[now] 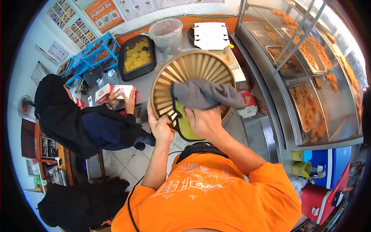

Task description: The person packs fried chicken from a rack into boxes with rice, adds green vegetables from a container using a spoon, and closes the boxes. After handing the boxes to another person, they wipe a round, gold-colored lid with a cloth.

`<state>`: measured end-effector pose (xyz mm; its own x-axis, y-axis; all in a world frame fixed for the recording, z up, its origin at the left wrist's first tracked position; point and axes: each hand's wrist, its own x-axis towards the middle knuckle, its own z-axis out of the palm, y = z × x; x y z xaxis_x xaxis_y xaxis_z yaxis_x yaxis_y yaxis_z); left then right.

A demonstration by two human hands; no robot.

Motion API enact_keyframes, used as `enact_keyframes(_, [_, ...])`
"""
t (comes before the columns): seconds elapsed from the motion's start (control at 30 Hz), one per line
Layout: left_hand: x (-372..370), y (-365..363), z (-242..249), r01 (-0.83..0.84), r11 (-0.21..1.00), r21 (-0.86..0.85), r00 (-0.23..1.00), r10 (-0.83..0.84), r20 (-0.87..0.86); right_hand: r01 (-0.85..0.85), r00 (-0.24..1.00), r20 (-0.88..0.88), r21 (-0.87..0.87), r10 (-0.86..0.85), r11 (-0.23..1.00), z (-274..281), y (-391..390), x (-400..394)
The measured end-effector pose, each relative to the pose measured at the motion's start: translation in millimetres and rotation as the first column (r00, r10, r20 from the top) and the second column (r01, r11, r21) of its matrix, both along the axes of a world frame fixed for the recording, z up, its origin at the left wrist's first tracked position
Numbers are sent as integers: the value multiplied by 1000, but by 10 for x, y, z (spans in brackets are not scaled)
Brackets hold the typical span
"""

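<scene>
A large round gold-coloured pan (162, 83), with light and dark stripes fanning out across its inside, is held up in front of my chest. My left hand (160, 125) grips its lower left rim, thumb over the edge. A cloth (205, 94), grey on one side and green with dark edging on the other, is bunched in my right hand (206, 123). It lies over the middle and lower right of the pan, and its grey end is blurred. The fingers of my right hand are partly hidden by the cloth.
A black tray of yellow food (137, 58) and a clear bucket (166, 33) stand on the counter. White folded cartons (211, 35) lie behind the pan. At right is a glass cabinet of fried food (305, 104). A person in black (65, 112) handles boxes at left.
</scene>
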<state>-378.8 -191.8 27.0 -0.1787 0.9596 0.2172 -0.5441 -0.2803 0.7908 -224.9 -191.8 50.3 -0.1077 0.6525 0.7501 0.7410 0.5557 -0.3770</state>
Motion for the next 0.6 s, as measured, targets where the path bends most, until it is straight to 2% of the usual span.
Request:
enact_keyframes(0.07, [-10, -15, -54, 42, 997, -60, 998, -45, -34, 14, 999, 46, 51, -17, 999, 20, -31, 47])
enact_keyframes(0.1, [-10, -33, -89, 54, 996, -75, 998, -57, -40, -48, 999, -9, -53, 48, 997, 43, 59, 50])
enact_keyframes(0.13, [13, -85, -108, 58, 994, -88, 997, -62, -42, -44, 999, -12, -66, 43, 997, 95, 118, 80])
enact_keyframes(0.17, [74, -114, -32, 57, 996, -72, 997, -60, -45, -25, 995, 76, -387, 58, 922, 376, 174, 95])
enact_keyframes(0.2, [116, -109, 63, 53, 997, -49, 997, -55, -47, 24, 983, 153, -657, 102, 753, 537, 210, 94])
enact_keyframes(0.27, [125, -36, 202, -61, 995, -74, 998, 60, -12, 34, 983, 166, -605, 84, 795, 371, 190, 52])
enact_keyframes(0.3, [75, -2, 173, -47, 998, -44, 999, 46, -7, -58, 996, 42, -310, 75, 949, 225, 140, 32])
enact_keyframes(0.33, [20, 22, 129, -33, 999, -13, 999, 33, -3, -105, 991, -78, 29, 107, 994, 107, 90, 22])
enact_keyframes(0.37, [6, 3, 120, -22, 999, -32, 1000, 21, -22, -54, 998, 23, 81, 52, 995, 36, 41, 56])
enact_keyframes(0.43, [-30, -11, -64, 17, 999, -30, 999, -18, -31, -63, 998, 16, 45, 62, 997, 89, 139, 84])
enact_keyframes(0.47, [28, -49, -27, 16, 999, -42, 999, -17, -30, -66, 998, -3, -19, 66, 998, 83, 137, 86])
enact_keyframes(0.5, [126, -91, 73, -41, 999, -17, 999, 41, -5, -29, 1000, -1, -213, 29, 977, 67, 224, 52])
enact_keyframes(0.53, [197, -93, 173, -98, 995, 19, 995, 97, 24, -26, 1000, -2, -217, 26, 976, 107, 271, 29])
enact_keyframes(0.6, [149, -63, 296, -93, 995, 44, 995, 91, 31, 70, 996, -50, -16, -71, 997, 237, 339, -12])
